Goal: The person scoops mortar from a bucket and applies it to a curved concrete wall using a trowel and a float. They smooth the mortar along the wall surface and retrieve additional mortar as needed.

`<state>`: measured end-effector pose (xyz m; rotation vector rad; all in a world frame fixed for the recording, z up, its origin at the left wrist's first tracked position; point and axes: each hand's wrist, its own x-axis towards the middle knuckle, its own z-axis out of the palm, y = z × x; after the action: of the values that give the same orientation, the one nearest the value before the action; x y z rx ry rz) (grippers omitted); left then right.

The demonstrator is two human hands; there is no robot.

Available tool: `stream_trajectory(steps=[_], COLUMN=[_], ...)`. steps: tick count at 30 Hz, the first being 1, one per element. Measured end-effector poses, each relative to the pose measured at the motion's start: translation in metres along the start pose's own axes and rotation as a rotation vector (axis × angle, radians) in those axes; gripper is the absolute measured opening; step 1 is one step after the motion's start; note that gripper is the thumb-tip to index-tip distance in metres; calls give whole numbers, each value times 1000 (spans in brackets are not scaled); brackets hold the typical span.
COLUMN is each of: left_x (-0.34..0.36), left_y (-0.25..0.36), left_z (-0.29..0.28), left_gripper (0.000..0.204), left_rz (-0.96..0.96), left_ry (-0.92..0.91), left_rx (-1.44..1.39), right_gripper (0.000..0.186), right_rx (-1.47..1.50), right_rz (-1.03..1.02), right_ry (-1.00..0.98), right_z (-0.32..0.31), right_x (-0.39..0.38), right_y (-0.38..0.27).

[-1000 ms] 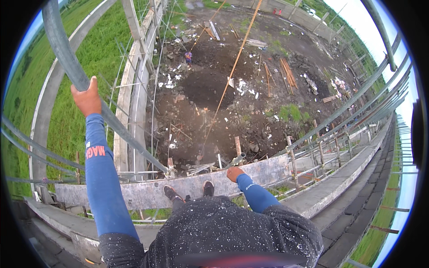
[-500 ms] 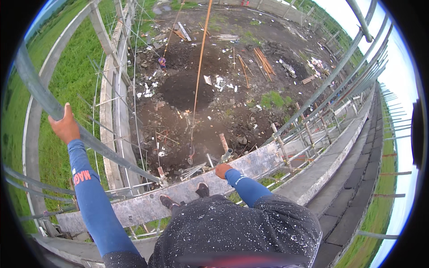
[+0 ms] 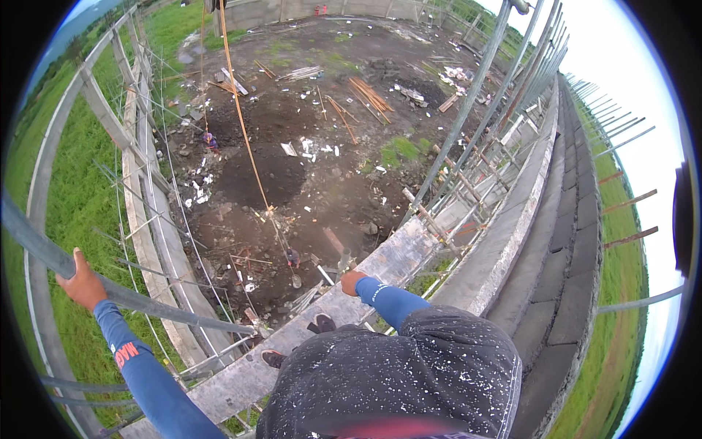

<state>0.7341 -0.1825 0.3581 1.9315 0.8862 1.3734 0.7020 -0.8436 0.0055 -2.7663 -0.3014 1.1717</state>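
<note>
On the left, my left hand [image 3: 84, 282] grips a long grey steel pipe [image 3: 168, 311] that slants down toward the platform. In the middle, my right hand [image 3: 352, 284] is closed on a short upright metal pipe [image 3: 344, 260], whose top is faint and partly hidden. My shoes [image 3: 322, 323] rest on a narrow weathered board [image 3: 395, 256] high over the ground, with thinner scaffold tubes beneath and beside it. An orange rope [image 3: 245, 132] hangs down past the board toward the dirt below.
Concrete beams [image 3: 164, 241] line the left. A concrete ledge [image 3: 512, 245] with dark blockwork [image 3: 563, 285] curves along the right beside upright pipes [image 3: 472, 102]. Far below are rubble, lumber piles [image 3: 365, 95] and workers [image 3: 210, 141] [image 3: 292, 257]; green grass lies outside the walls.
The view has swung right and up, so the ground and pipes have slid left and down in the picture. Both my hands stay closed where they were on the pipes.
</note>
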Motion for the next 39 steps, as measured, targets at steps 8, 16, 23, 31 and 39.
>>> stream_trajectory(steps=[8, 16, 23, 31, 39], left_x=[-7, -13, -12, -15, -17], left_y=[13, 22, 21, 29, 30], left_z=[3, -2, -4, -4, -3], left_gripper=[50, 51, 54, 57, 61], left_rz=[5, 20, 7, -7, -3], left_ry=[-20, 25, 26, 1, 23], left_rx=[-87, -46, -52, 2, -17], right_gripper=[38, 39, 37, 25, 27], right_rx=[-58, 59, -2, 65, 105], right_rz=[-42, -62, -85, -124, -60], right_ry=[19, 44, -5, 40, 27], right_z=[11, 25, 26, 40, 46], right_x=[-3, -1, 10, 19, 14], right_y=[0, -7, -16, -18, -2])
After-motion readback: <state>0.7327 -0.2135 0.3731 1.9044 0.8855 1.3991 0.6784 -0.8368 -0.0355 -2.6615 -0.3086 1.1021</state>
